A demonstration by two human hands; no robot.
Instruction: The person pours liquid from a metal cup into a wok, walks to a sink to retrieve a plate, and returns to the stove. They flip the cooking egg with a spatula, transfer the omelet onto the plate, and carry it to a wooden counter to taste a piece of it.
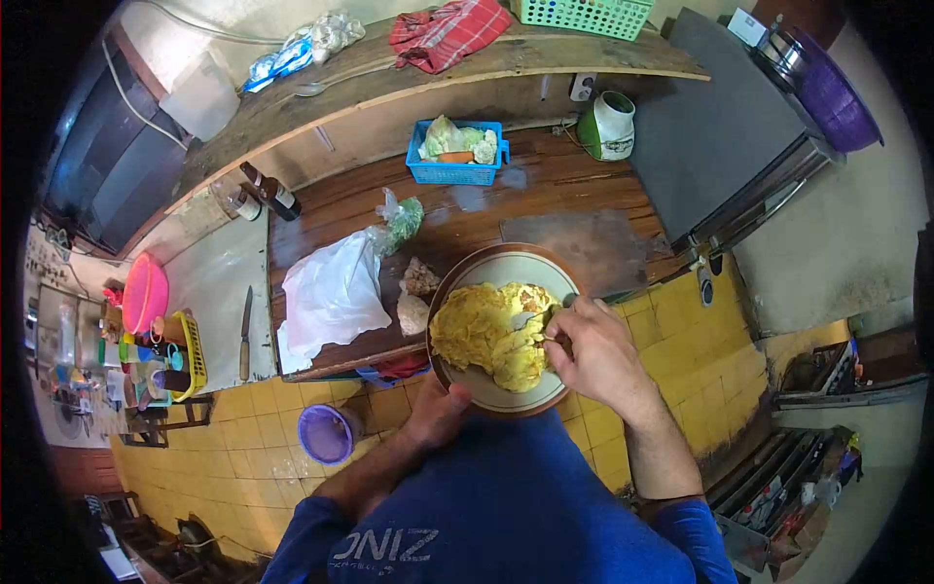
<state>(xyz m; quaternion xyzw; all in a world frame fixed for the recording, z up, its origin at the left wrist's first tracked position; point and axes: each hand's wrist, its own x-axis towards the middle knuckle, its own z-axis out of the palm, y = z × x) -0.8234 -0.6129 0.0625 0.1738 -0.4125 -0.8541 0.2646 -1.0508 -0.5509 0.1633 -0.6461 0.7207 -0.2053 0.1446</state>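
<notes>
A round plate (559, 268) with a brown rim is held up in front of my body, at the front edge of the wooden table. Yellow omelette (477, 331), folded and uneven, covers much of it. My left hand (436, 414) is closed on the plate's lower left rim, thumb on top. Over the plate's right side, my right hand (595, 352) pinches a slim metal utensil (525, 323) that looks like a fork. Its tip meets the omelette; the fingers partly hide it.
On the table lie a white plastic bag (336, 292), a bag of chopped greens (403, 222) and a blue vegetable basket (452, 173). A knife (245, 336) rests on the left counter. Below stands a purple bucket (327, 435); a grey fridge (725, 127) stands right.
</notes>
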